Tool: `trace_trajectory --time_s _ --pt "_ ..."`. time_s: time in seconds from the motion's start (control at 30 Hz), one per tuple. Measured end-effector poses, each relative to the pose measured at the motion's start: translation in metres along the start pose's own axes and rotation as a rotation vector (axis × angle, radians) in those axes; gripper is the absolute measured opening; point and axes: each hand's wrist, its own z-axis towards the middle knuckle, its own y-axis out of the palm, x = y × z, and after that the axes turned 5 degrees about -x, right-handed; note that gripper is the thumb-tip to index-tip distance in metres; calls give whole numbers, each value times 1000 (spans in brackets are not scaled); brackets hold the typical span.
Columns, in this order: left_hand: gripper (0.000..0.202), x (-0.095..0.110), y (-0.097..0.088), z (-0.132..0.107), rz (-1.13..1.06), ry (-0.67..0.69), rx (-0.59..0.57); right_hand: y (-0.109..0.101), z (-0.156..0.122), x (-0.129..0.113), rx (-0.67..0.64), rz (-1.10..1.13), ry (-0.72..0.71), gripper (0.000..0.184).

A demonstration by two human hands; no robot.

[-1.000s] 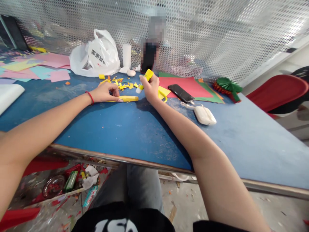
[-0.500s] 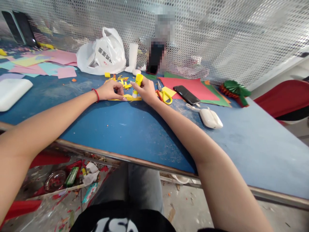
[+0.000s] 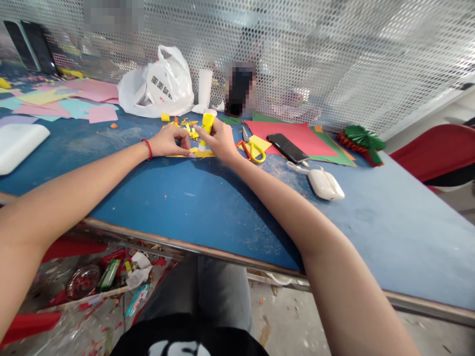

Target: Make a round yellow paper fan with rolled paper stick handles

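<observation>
My right hand [image 3: 223,141] is wrapped round a yellow glue stick [image 3: 208,123]. It stands nearly upright, its white lower end down against a yellow paper strip [image 3: 205,154] on the blue table [image 3: 159,198]. At the strip's left part, my left hand [image 3: 169,141] has its thumb and fingers closed down on the paper. Part of the strip is hidden under the fingers. Just behind the hands are yellow paper scraps [image 3: 192,129] and a small yellow cap [image 3: 165,117]. Scissors [image 3: 256,151] with red and yellow handles lie right of my right hand.
At the back stand a white plastic bag [image 3: 158,86], a white cup [image 3: 205,85] and a propped phone [image 3: 239,91]. To the right lie red paper [image 3: 315,141], a black phone [image 3: 287,147] and a white case [image 3: 325,184]. Coloured sheets [image 3: 102,113] cover the back left.
My right hand has moved the glue stick a little left along the paper strip, closer to my left hand. The left hand stays in place on the strip.
</observation>
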Motion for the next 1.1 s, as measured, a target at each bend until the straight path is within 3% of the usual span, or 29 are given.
trace_trajectory --time_s 0.4,0.7,1.1 --pt "39 1 -4 2 18 -58 -54 10 3 -4 5 5 -12 42" --pt "37 -2 -3 2 3 -95 -49 17 6 -2 -3 -150 -56 19" --pt "46 -5 -1 2 -66 -81 -22 23 11 1 13 -199 -25 23"
